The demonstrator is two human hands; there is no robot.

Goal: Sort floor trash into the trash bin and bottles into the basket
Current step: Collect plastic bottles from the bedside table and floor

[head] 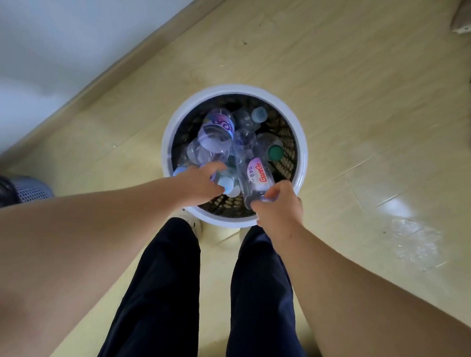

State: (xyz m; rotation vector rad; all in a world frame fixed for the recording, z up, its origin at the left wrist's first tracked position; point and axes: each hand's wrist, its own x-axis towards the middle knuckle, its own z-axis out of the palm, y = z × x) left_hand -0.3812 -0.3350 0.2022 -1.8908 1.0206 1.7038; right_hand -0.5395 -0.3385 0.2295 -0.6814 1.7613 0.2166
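Over the basket (pixel 169 138) at our feet, several bottles already lie inside, so we judge bottle sorting well advanced. What looks like clear wrapping (pixel 414 240) lies on the floor (pixel 361 105) to the right. Our right hand (pixel 280 208) grips a red-labelled bottle (pixel 255 179) above the near rim. Our left hand (pixel 200 182) curls over a blue-capped bottle (pixel 226 184); we cannot tell whether it grips.
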